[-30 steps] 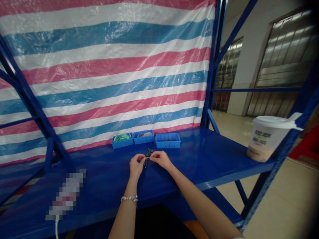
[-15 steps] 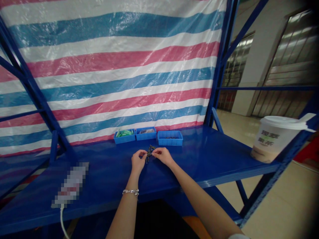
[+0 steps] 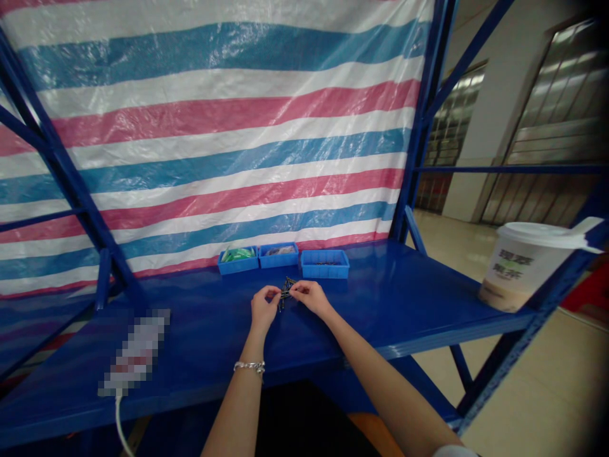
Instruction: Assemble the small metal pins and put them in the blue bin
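A small bundle of dark metal pins [image 3: 286,291] lies on the blue steel shelf [image 3: 380,304], between my hands. My left hand [image 3: 263,308] and my right hand [image 3: 309,298] meet at the near end of the bundle. The fingertips of both are pinched on thin dark pins, though the pins are too small to count or tell apart. A silver chain bracelet [image 3: 249,366] circles my left wrist.
Behind the pins stand three blue plastic bins: one with green packets [image 3: 238,261], one with small dark parts [image 3: 278,255], one with dark pins [image 3: 325,264]. A paper cup [image 3: 523,266] sits at the right edge. A blurred corded object [image 3: 136,352] lies left.
The whole view has shifted slightly and tilted since the oldest frame. My hands remain pinched at the pins, and the bundle looks much the same.
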`<state>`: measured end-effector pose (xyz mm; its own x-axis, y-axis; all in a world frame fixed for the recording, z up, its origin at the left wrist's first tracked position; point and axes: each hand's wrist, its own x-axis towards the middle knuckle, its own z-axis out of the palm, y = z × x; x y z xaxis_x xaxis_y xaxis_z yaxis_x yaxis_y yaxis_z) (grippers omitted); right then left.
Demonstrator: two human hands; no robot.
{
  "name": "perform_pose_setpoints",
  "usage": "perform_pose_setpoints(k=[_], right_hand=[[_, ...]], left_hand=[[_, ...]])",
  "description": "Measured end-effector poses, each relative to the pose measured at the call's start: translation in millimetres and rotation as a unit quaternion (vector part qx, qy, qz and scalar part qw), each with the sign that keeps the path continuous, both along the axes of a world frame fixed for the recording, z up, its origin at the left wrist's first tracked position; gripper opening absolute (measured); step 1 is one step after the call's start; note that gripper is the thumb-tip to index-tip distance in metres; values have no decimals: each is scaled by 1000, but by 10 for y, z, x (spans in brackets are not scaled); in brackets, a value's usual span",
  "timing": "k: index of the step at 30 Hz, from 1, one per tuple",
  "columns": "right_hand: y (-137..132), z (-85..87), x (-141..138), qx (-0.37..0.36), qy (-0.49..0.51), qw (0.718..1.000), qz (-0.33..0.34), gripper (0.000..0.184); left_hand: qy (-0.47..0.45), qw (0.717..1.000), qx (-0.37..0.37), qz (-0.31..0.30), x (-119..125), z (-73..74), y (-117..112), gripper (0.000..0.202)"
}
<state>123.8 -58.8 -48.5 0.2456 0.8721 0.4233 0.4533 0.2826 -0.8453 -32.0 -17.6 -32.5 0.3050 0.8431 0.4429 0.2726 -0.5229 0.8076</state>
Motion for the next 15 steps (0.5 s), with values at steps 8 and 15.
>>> perform_pose_setpoints(k=[8, 15], right_hand=[[-22, 20, -21, -3, -9, 1000, 2, 17], [-25, 15, -27, -8, -20, 1000, 5, 13]], left_hand=[[-21, 1000, -8, -5, 7, 36, -34, 10], [-36, 999, -16, -4, 15, 55, -51, 10]])
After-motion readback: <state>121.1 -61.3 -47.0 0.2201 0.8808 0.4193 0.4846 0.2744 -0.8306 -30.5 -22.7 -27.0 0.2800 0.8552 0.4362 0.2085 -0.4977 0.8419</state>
